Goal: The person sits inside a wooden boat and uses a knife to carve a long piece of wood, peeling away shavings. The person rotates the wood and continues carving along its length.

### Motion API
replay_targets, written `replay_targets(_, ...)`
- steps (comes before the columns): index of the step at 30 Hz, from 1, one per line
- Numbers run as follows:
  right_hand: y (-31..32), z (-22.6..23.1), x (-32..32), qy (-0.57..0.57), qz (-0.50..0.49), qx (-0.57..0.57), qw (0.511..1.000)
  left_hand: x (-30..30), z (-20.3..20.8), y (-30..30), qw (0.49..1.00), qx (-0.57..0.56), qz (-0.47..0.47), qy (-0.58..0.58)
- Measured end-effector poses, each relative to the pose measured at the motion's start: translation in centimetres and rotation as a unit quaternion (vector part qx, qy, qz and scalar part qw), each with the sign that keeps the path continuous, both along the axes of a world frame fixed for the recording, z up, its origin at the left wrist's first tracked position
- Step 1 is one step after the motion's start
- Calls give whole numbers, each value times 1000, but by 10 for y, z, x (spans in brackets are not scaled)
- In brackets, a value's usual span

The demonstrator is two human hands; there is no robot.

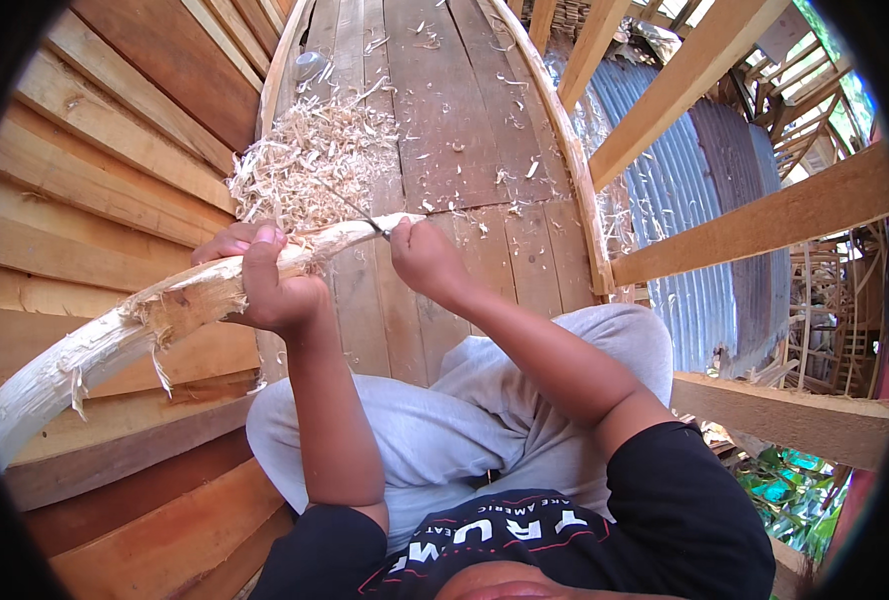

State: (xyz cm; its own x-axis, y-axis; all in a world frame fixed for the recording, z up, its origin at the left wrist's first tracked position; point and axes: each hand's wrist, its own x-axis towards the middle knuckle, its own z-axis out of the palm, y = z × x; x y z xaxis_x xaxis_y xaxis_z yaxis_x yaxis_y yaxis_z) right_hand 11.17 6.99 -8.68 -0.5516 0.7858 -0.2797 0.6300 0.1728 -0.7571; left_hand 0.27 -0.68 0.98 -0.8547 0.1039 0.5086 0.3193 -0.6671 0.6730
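A long, pale, peeled branch slants from the lower left up to a thin end in front of me, with shreds of fibre hanging off it. My left hand is wrapped round the branch a little short of that end. Closed near the tip, my right hand grips a knife whose thin dark blade crosses the branch and points up to the left. The fist hides the knife's handle. Between my two hands the wood is shaved and rough.
Curled wood shavings lie heaped on the plank floor beyond the branch. A small clear container stands behind the heap. Board walling rises on the left. Wooden rails and corrugated metal sheets are on the right.
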Motion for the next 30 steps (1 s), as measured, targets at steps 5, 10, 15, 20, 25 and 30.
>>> replay_targets(5, 16, -58, 5, -27, -96, -2, 995, -9, -3, 3, 1000, -3, 5, -18)
replay_targets(10, 11, -50, 4, 29, -64, -3, 997, -1, 5, 4, 999, -10, -9, -42)
replay_targets(15, 30, -82, 10, 9, -87, 10, 996, 2, 7, 4, 998, -17, -24, -56)
replay_targets(20, 6, -10, 2, -15, -5, -13, 1000, -11, -2, -3, 1000, -23, -12, -13)
replay_targets(25, 18, -39, 5, -13, -56, -16, 998, -9, 3, 2, 999, -33, 8, -35)
replay_targets(30, 41, -79, 15, -56, -45, 1, 997, -5, -1, 5, 999, -33, 12, -25)
